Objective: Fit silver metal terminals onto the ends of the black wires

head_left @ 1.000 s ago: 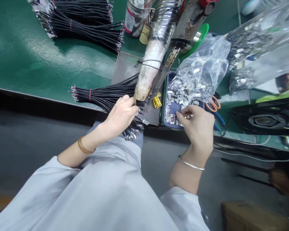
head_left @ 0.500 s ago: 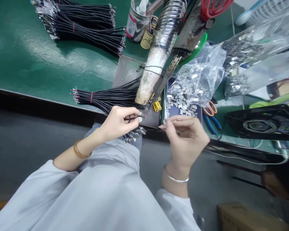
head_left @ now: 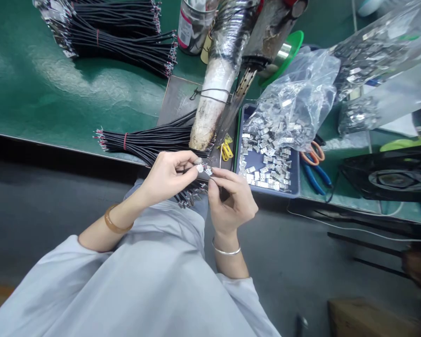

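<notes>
My left hand [head_left: 171, 180] is closed in a pinch on a black cable, whose stripped end pokes out past the fingertips. My right hand [head_left: 233, 199] is also pinched, its fingertips at a small silver metal connector [head_left: 208, 172] that meets the cable end. Just above these fingertips stands a thin pale strand [head_left: 221, 157], whose lower end I cannot make out. Behind my left hand lies a tied bundle of black cables [head_left: 143, 140] with bared ends. Below the hands, more cables with metal connectors [head_left: 191, 194] hang over the table edge.
A taped hose [head_left: 210, 103] and a soldering iron [head_left: 243, 84] point down toward the hands. Right of them stand a blue tray [head_left: 297, 175] of loose connectors, a plastic bag [head_left: 301, 103] and pliers [head_left: 315, 168]. Finished-looking cable bundles [head_left: 119, 42] lie at the back left.
My right hand has moved left from the tray's front edge, bringing the small connector to the cable end. The left hand has stayed nearly in place, and the view has shifted slightly.
</notes>
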A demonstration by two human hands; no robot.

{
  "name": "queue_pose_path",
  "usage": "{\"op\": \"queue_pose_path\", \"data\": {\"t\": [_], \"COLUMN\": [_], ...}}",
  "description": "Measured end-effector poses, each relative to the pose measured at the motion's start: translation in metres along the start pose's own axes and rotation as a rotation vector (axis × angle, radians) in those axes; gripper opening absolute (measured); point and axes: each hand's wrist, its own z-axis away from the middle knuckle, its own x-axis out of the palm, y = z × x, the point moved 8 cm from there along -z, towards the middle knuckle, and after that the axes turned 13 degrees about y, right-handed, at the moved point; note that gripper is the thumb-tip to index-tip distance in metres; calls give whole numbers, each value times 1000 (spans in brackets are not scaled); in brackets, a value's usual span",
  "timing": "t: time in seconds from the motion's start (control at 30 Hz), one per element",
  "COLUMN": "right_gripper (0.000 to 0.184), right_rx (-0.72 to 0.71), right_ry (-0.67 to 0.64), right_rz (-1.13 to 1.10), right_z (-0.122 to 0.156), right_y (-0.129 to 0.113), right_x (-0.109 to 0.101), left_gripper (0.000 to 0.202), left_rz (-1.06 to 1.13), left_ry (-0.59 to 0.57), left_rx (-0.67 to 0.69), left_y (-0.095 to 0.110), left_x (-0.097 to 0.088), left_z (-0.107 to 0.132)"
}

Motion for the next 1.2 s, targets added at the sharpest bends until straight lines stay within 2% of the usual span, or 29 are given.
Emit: {"op": "queue_pose_path", "data": {"t": [0.1,0.23,0.47,0.53,0.63,0.83,0.97,1.13,1.2], "right_gripper": [13,6,8,8,7,4,6,3,2], "right_rx": [17,188,462,496,471,364,266,339,326], "right_ry": [-5,34,-94,-67,0,-9,-29,33,41], "right_rz": [14,-26,-187,-208,-174,-152,-87,-96,-101], "right_z": [2,3,4,5,6,7,6,9,9], "right_y": [5,19,34,36,35,25,20,28,29], "right_x": [-2,-5,6,4,-1,-1,0,-2,-2], "left_gripper": [17,17,14,14,16,14,14,15,16], "left_rz": [6,-27,-66,-72,-62,-82,-33,43,62], "left_ry": [-11,-50,-111,-106,-76,-38,-41,-16,-11], "left_rx": [-19,-27,16,12,-7,19,-20,-94,-98], "left_y": [0,-1,5,5,2,-2,-2,-3,-3], "left_x": [1,4,4,3,2,2,3,2,2], "left_z": [0,1,1,1,2,2,2,3,3]}}
